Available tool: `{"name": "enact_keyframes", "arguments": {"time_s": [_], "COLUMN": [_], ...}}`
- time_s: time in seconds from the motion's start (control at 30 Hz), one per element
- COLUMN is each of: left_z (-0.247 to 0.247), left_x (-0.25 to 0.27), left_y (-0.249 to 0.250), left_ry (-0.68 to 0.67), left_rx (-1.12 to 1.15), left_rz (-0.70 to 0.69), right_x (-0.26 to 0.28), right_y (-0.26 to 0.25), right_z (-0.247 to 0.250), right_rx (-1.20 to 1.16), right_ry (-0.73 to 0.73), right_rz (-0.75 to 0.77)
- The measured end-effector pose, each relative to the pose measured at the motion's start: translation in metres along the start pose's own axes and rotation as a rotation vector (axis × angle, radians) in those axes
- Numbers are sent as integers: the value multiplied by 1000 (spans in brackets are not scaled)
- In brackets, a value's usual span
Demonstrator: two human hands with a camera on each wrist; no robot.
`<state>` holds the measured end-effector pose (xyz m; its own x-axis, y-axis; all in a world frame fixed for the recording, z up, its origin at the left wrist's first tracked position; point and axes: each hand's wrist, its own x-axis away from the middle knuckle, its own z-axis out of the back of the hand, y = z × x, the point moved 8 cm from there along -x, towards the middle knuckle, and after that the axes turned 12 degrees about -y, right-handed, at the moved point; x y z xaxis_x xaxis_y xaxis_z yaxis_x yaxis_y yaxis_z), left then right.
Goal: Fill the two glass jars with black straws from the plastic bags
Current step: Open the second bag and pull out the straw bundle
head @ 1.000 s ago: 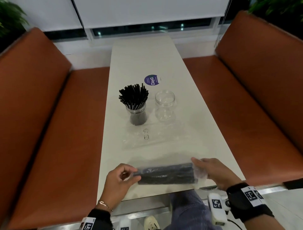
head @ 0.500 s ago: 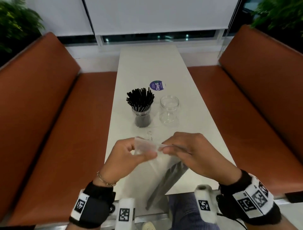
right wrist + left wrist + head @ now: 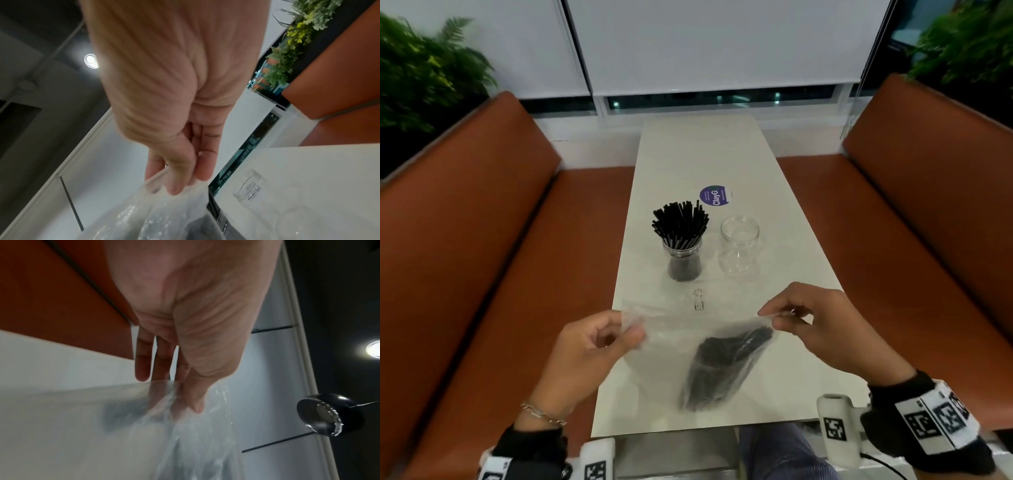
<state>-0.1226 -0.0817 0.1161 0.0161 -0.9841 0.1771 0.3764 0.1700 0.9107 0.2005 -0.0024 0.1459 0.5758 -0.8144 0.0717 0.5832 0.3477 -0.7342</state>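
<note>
A clear plastic bag hangs over the near end of the white table, with a bundle of black straws slanting inside it. My left hand pinches the bag's top left edge and my right hand pinches its top right edge, so the mouth is stretched wide between them. Beyond stand a glass jar packed with black straws and, to its right, an empty glass jar. The wrist views show the bag film at my left thumb and the bag film under my right thumb.
An empty clear bag lies flat on the table just before the jars. A round purple sticker sits behind them. Orange bench seats run along both sides of the table, with plants behind the backrests.
The bag went from lying flat and sideways to being lifted by its top edge. My hands then moved apart, spreading the mouth, and the straws now hang slanted inside.
</note>
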Motion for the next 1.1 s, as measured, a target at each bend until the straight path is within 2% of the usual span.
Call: {"name": "enact_keyframes", "arguments": {"time_s": [0.1, 0.17, 0.27, 0.33, 0.4, 0.5, 0.6, 0.73, 1.0, 1.1], "left_z": [11, 2, -47, -90, -117, -120, -119, -113, -6, 30], "left_x": [8, 7, 4, 0, -3, -6, -6, 1, 30, 37], "left_y": [41, 72, 112, 120, 120, 113, 107, 107, 71, 54], "left_ry": [-63, -66, -40, -34, -23, 9, 27, 44, 122, 117], "left_rx": [-267, -498, -666, -720, -747, -748, -846, -940, -1044, -1002], "left_rz": [-49, -140, -371, -521, -583, -557, -513, -488, -339, -202], "right_x": [1, -1, -3, -3, -3, -2, -1, -2, -1, 1], "right_y": [-15, -27, -40, -46, -49, -45, -50, -59, -34, -28], "right_z": [-3, -7, -13, -16, -18, -15, -18, -22, -1, 3], "right_rx": [-40, -57, -139, -153, -138, -148, -144, -25, -128, -133], "right_ry": [21, 45, 96, 128, 148, 165, 129, 97, 97, 87], "right_rz": [73, 122, 156, 185, 220, 195, 210, 238, 145, 128]}}
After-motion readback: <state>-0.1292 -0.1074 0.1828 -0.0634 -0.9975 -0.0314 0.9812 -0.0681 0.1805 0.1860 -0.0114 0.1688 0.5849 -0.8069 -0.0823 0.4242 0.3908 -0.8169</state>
